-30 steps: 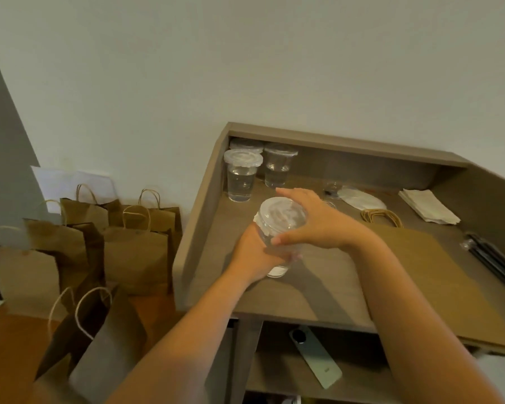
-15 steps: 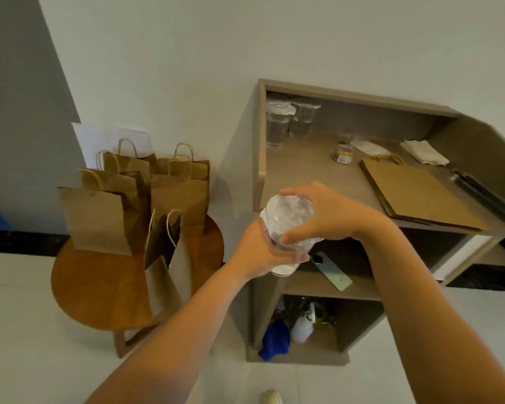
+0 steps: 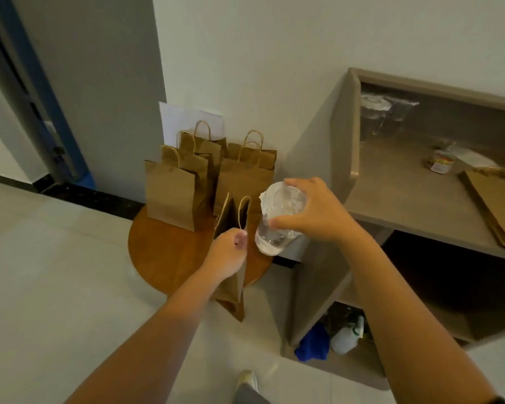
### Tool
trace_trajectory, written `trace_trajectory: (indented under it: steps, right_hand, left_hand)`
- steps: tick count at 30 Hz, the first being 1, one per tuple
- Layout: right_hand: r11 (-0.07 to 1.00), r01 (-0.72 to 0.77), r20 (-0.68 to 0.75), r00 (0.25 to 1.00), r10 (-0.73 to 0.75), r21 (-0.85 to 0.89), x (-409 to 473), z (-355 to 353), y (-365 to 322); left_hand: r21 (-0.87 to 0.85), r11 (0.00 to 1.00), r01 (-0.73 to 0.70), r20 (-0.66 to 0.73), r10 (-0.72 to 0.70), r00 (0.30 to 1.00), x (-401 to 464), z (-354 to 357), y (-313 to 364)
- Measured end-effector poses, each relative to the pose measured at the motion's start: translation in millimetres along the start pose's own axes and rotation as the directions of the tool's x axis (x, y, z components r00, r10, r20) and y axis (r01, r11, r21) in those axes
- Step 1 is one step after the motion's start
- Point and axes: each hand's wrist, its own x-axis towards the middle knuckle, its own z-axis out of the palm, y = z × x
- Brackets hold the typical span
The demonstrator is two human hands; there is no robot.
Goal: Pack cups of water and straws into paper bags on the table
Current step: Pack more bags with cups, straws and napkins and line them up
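Observation:
My right hand [image 3: 315,211] grips a clear lidded cup of water [image 3: 277,220] from above, holding it in the air over the round wooden table [image 3: 164,258]. My left hand [image 3: 228,252] pinches the near rim of an open brown paper bag [image 3: 233,217] that stands at the table's front edge, just left of the cup. Several more brown paper bags [image 3: 172,191] stand upright at the back of the table. Two lidded cups [image 3: 375,115] remain at the back of the desk [image 3: 405,199]. No straw is clearly visible.
Flat folded bags [image 3: 499,205] and a small jar [image 3: 440,163] lie on the desk at right. A blue cloth [image 3: 314,344] and a white bottle [image 3: 346,338] sit on its bottom shelf. A grey wall and a blue-edged door frame are at left. My shoe [image 3: 245,380] shows on the tiled floor.
I have turned from the desk to the round table. The cup moved left with my right hand; my left hand let go of the cup and took hold of the open bag's rim.

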Motion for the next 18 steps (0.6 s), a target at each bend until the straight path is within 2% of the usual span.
trace_trajectory:
  steps: [3, 7, 10, 13, 15, 18]
  right_hand:
    - [0.999, 0.039, -0.024, 0.999, -0.038, 0.017, 37.5, 13.5, 2.2]
    - [0.993, 0.105, -0.036, 0.994, -0.104, 0.049, 92.7, 27.3, 11.1]
    - [0.989, 0.115, -0.036, 0.993, -0.113, 0.091, 131.3, 39.2, 16.9]
    - [0.984, 0.132, -0.029, 0.991, -0.130, 0.118, 164.4, 53.6, 20.1]
    - [0.983, 0.127, -0.028, 0.992, -0.124, 0.130, 180.9, 63.8, 21.7]
    - [0.988, 0.105, 0.011, 0.994, -0.106, 0.111, 195.6, 79.4, 24.8]
  left_hand:
    - [0.118, 0.987, 0.106, -0.157, -0.087, 0.984, 29.3, -9.6, -16.5]
    - [0.319, 0.909, 0.268, -0.215, -0.206, 0.955, 66.5, -15.3, -42.2]
    - [0.408, 0.833, 0.373, -0.225, -0.304, 0.926, 88.7, -13.4, -54.3]
    - [0.340, 0.838, 0.426, -0.172, -0.390, 0.905, 110.7, -10.9, -62.5]
    - [0.324, 0.845, 0.424, -0.132, -0.404, 0.905, 120.5, -10.4, -67.8]
    - [0.389, 0.834, 0.390, -0.120, -0.374, 0.920, 132.5, -13.8, -72.1]
